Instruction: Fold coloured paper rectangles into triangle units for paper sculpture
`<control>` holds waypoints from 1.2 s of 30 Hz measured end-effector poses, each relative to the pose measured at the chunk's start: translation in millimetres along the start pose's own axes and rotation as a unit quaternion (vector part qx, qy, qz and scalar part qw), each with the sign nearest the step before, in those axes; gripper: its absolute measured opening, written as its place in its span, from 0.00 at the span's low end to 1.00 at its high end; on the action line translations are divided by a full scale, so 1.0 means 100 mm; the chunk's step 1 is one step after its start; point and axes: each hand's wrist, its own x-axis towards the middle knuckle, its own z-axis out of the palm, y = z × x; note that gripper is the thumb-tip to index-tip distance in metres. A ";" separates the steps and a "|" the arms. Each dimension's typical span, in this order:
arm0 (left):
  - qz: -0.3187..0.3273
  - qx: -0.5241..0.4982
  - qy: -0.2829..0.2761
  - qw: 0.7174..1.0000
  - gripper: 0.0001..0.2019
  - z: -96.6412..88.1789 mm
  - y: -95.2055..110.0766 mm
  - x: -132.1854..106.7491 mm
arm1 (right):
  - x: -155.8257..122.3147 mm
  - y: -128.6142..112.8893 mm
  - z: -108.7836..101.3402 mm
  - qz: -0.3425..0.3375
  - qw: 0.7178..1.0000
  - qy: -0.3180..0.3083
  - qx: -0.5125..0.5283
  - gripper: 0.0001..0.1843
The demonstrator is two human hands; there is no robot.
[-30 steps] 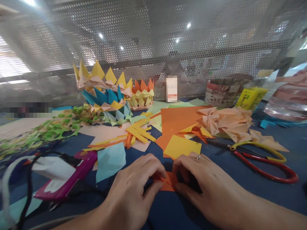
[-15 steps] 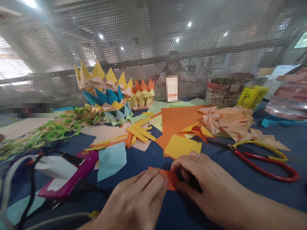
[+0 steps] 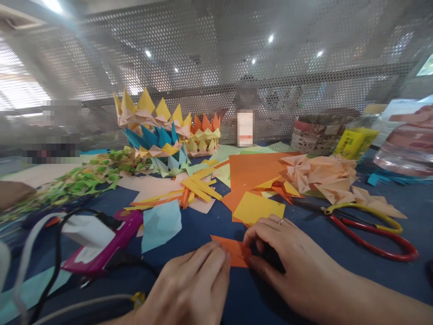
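A small piece of orange paper (image 3: 234, 252) lies at the front of the blue table, between my two hands. My left hand (image 3: 199, 275) presses its closed fingers on the paper's left part and covers some of it. At the right edge, my right hand (image 3: 280, 253) pinches the paper between thumb and curled fingers; a ring shows on one finger. Just beyond my right fingertips lies a yellow paper square (image 3: 259, 208), partly over a large orange sheet (image 3: 260, 171). To the left of my hands is a light blue paper piece (image 3: 161, 225).
Scissors (image 3: 372, 230) with red and yellow handles lie at the right. Folded peach paper pieces (image 3: 321, 174) are heaped behind them. Layered paper crowns (image 3: 155, 117) stand at the back left. A purple power strip (image 3: 101, 253) with cables sits at the left. A pink-lidded bottle (image 3: 406, 144) stands far right.
My left hand has slid slightly left along the orange paper, so more of it shows. My right hand stays at its edge. A hand or arm part has come further in at the far left.
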 end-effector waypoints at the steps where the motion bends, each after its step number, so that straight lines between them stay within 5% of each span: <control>1: -0.002 -0.003 -0.006 1.000 0.23 0.00 0.01 0.01 | 0.00 0.01 0.01 0.001 1.000 0.012 0.000 0.04; 19: 0.039 0.030 0.009 0.999 0.23 -0.05 0.01 0.02 | 0.05 -0.05 0.02 0.034 0.999 0.028 0.029 0.03; 26: 0.034 0.035 0.008 0.999 0.22 -0.04 0.01 -0.01 | 0.13 0.05 -0.09 -0.152 0.981 -0.055 0.104 0.20; 31: 0.036 0.027 0.014 0.999 0.21 -0.06 0.01 0.00 | 0.19 0.11 -0.12 -0.233 0.972 -0.026 0.034 0.12; 36: 0.018 -0.020 0.035 0.999 0.22 -0.04 0.05 0.00 | 0.08 -0.01 -0.20 -0.298 0.947 -0.033 -0.116 0.18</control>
